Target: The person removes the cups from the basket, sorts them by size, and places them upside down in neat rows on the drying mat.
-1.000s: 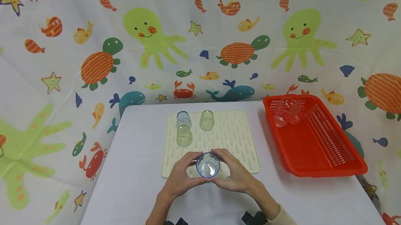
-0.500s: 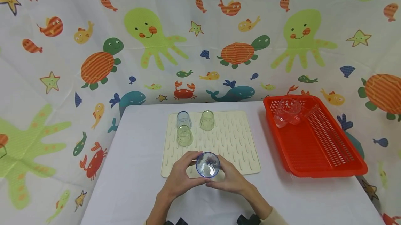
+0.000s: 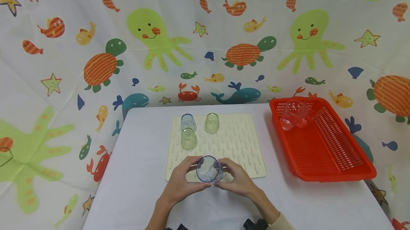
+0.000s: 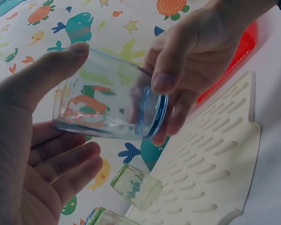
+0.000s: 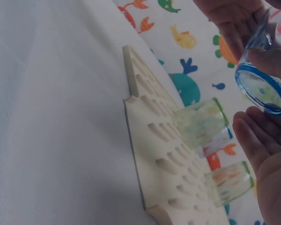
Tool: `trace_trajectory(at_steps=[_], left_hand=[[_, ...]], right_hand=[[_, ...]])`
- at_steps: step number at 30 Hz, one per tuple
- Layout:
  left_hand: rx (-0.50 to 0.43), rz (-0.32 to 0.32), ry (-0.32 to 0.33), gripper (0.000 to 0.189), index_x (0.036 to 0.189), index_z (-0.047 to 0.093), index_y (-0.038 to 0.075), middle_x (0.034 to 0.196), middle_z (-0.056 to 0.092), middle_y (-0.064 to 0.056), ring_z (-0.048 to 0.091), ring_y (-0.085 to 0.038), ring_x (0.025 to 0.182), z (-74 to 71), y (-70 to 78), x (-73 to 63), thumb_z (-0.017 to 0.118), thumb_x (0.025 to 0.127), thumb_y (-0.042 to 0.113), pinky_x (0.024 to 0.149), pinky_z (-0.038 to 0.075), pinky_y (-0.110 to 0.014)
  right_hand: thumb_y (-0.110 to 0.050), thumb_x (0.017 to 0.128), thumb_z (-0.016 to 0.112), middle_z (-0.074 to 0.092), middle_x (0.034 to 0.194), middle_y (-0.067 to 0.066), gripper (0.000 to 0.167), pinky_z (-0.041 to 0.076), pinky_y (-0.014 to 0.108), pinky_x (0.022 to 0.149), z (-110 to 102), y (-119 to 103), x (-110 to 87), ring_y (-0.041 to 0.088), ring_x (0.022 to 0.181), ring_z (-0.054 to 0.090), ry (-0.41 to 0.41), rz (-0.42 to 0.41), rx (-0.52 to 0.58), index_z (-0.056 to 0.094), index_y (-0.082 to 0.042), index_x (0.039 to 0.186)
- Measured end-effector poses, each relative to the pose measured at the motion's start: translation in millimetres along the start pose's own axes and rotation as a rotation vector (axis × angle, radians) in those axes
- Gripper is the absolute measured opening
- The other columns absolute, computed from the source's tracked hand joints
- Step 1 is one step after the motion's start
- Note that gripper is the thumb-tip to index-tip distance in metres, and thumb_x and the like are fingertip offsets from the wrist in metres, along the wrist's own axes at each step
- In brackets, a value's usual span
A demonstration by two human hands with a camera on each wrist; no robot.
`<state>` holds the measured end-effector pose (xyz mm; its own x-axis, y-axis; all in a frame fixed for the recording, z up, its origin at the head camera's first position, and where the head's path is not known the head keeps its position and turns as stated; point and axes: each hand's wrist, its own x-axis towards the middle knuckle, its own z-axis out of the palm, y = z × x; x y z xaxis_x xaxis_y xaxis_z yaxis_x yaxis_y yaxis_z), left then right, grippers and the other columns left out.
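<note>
Both hands hold a clear blue-tinted drinking glass [image 3: 208, 169] close over the front of a cream drying mat [image 3: 237, 134]. My left hand [image 3: 179, 183] has its thumb and fingers around the open end. At the thick blue base, my right hand [image 3: 238, 178] grips with thumb and fingers, as the left wrist view also shows. The glass is tilted, its mouth turned toward the left hand. Behind it on the mat, a green glass [image 3: 189, 139] stands upside down before a blue glass [image 3: 188, 120], and another green glass [image 3: 212, 123] stands to their right.
A red slotted plastic basket [image 3: 323, 144] sits at the right of the white-covered table [image 3: 137, 151]. Clear glassware [image 3: 293, 114] lies in its far left corner. A curtain [image 3: 179, 52] printed with sea animals hangs along the table's back and sides.
The held glass has tipped its mouth leftward, so its side and base now show at the right. My left hand has shifted slightly left; the right fingers have moved down toward the base.
</note>
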<state>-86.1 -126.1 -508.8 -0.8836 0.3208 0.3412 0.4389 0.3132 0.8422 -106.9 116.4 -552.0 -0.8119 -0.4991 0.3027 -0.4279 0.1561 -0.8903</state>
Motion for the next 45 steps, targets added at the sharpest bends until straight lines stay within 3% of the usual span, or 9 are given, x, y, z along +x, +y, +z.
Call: trace_trajectory(at_steps=[8, 13, 19, 23, 27, 34, 41, 45], left_hand=[[0.015, -0.104, -0.041, 0.080, 0.140, 0.055, 0.015, 0.133, 0.062, 0.000, 0.063, -0.018, 0.122, -7.8, -6.4, -10.0, 0.091, 0.072, 0.039, 0.101, 0.060, -0.032], [0.020, -0.171, -0.057, 0.081, 0.139, 0.056, 0.020, 0.134, 0.062, 0.005, 0.062, -0.017, 0.123, -9.9, -8.2, -15.0, 0.091, 0.071, 0.044, 0.103, 0.059, -0.032], [0.032, -0.224, -0.047, 0.082, 0.140, 0.056, 0.023, 0.134, 0.061, 0.009, 0.063, -0.016, 0.123, -11.6, -10.0, -20.9, 0.093, 0.069, 0.037, 0.103, 0.059, -0.031], [0.062, -0.236, -0.006, 0.079, 0.138, 0.057, 0.023, 0.132, 0.063, 0.009, 0.064, -0.015, 0.121, -14.2, -13.9, -26.6, 0.093, 0.069, 0.035, 0.101, 0.060, -0.033], [0.158, -0.246, 0.054, 0.074, 0.136, 0.059, 0.019, 0.130, 0.066, 0.003, 0.065, -0.015, 0.119, -16.7, -20.3, -33.6, 0.092, 0.072, 0.034, 0.099, 0.061, -0.033], [0.350, -0.261, 0.157, 0.068, 0.134, 0.061, 0.010, 0.130, 0.067, -0.003, 0.067, -0.019, 0.117, -20.6, -35.1, -46.8, 0.089, 0.075, 0.029, 0.097, 0.062, -0.033], [0.473, -0.281, 0.225, 0.062, 0.130, 0.063, 0.004, 0.127, 0.068, -0.008, 0.069, -0.025, 0.113, -23.4, -49.4, -59.0, 0.088, 0.078, 0.026, 0.092, 0.063, -0.039], [0.516, -0.304, 0.240, 0.064, 0.132, 0.061, 0.003, 0.129, 0.067, -0.011, 0.068, -0.030, 0.116, -23.8, -53.3, -62.8, 0.086, 0.080, 0.031, 0.096, 0.061, -0.045]], right_hand=[[0.003, 0.075, 0.085, 0.063, 0.128, 0.021, 0.068, 0.057, 0.027, 0.105, -6, -1, -1.5, 0.011, 0.116, 0.062, -0.008, -0.019, 0.053, 0.052, 0.000, 0.134], [-0.001, 0.078, 0.085, 0.063, 0.128, 0.020, 0.065, 0.058, 0.028, 0.104, -10, -9, -1.3, 0.011, 0.116, 0.062, -0.005, -0.026, 0.082, 0.052, -0.003, 0.134], [0.002, 0.079, 0.083, 0.060, 0.129, 0.023, 0.064, 0.060, 0.032, 0.102, -13, -14, 1.0, 0.011, 0.117, 0.062, -0.002, -0.070, 0.136, 0.050, 0.001, 0.135], [0.005, 0.079, 0.081, 0.057, 0.131, 0.024, 0.066, 0.058, 0.028, 0.103, -15, -13, 1.8, 0.017, 0.120, 0.060, 0.012, -0.085, 0.145, 0.048, 0.003, 0.136], [0.005, 0.080, 0.081, 0.057, 0.131, 0.025, 0.066, 0.057, 0.023, 0.103, -17, -12, 2.9, 0.025, 0.119, 0.059, 0.043, -0.099, 0.119, 0.047, 0.003, 0.136], [0.005, 0.080, 0.081, 0.057, 0.129, 0.023, 0.065, 0.057, 0.020, 0.100, -22, -6, 8.0, 0.009, 0.120, 0.056, 0.079, -0.101, 0.098, 0.048, 0.001, 0.136], [0.005, 0.080, 0.080, 0.055, 0.133, 0.021, 0.070, 0.051, 0.016, 0.107, -25, -4, 13.6, 0.004, 0.127, 0.052, 0.123, -0.048, 0.067, 0.045, -0.001, 0.140], [0.004, 0.081, 0.080, 0.055, 0.136, 0.020, 0.070, 0.047, 0.014, 0.110, -27, -2, 18.3, 0.006, 0.129, 0.052, 0.160, -0.014, 0.049, 0.045, 0.000, 0.141]])
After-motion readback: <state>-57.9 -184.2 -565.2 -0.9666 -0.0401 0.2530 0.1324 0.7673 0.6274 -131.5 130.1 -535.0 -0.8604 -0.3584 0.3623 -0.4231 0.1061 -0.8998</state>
